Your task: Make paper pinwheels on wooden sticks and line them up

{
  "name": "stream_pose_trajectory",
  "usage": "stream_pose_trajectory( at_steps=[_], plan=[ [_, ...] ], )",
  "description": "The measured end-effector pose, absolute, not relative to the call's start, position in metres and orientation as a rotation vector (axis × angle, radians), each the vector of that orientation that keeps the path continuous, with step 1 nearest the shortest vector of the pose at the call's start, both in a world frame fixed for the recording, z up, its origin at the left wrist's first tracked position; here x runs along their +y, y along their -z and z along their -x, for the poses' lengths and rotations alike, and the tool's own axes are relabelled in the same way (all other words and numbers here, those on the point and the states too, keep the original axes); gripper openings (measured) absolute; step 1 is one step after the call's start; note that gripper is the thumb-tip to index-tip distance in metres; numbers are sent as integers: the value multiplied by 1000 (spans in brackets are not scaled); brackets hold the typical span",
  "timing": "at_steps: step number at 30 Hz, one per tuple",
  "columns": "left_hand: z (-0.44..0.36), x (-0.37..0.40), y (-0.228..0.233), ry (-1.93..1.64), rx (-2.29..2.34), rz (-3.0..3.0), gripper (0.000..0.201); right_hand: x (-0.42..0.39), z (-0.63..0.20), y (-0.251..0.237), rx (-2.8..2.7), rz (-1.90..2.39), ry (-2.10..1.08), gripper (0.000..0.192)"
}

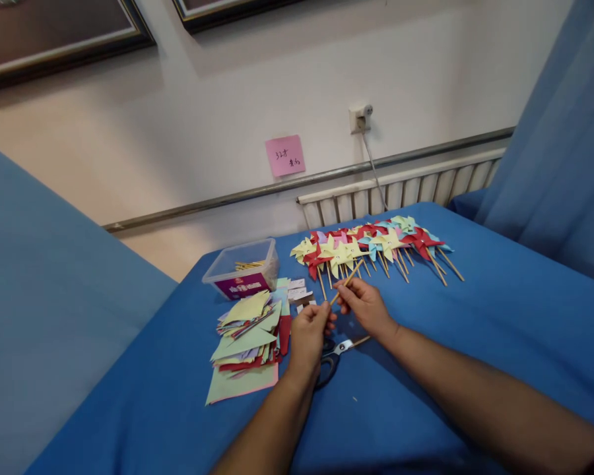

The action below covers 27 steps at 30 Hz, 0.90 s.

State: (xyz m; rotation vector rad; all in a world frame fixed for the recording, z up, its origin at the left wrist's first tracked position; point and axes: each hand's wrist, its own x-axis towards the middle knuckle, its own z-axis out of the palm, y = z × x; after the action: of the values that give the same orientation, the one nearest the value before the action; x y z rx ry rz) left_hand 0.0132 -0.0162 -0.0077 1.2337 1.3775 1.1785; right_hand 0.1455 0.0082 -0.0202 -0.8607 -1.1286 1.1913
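- Your left hand (307,336) is just beside the scissors (342,347), its grip pinched narrow on the near end of a thin wooden stick (347,282).
- Your right hand (370,309) is beyond the scissors and to their right, its grip holding the same stick further up, between thumb and fingers.
- That stick slants up and away between your hands, beyond the scissors, its far end pointing toward the pinwheels.
- The scissors have dark handles and rest on the blue-covered surface (480,343); a thin tan length shows at their blade end, and you cannot tell what it is.
- Well beyond the scissors lie the paper pinwheels (387,243), yellow, red, blue and pink, bunched together with most of their sticks pointing toward you.
- Left of the scissors sits a layered pile of coloured paper (247,340).
- Further left and beyond the scissors stands a clear plastic tub (240,285) with a purple label, more sticks (250,265) inside.
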Motion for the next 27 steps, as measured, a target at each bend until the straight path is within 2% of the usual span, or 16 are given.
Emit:
stream_pose_trajectory(
  at_steps=[12,17,20,24,27],
  plan=[
    [2,-23,8,-694,1116,-1639,36,16,-155,24,-896,849,-1462,38],
    [3,-29,3,-719,1148,-1901,40,23,-156,40,-1079,1063,-1498,31],
    [4,-30,2,-845,1191,-1896,41,26,-155,53,-1380,1324,-1328,22],
    [6,-35,-2,-980,1271,-1917,40,25,-156,58,-1775,1474,-939,27],
    [17,-34,-14,-1107,1431,-1932,40,23,-158,57,-1832,1499,-877,25]
  ],
)
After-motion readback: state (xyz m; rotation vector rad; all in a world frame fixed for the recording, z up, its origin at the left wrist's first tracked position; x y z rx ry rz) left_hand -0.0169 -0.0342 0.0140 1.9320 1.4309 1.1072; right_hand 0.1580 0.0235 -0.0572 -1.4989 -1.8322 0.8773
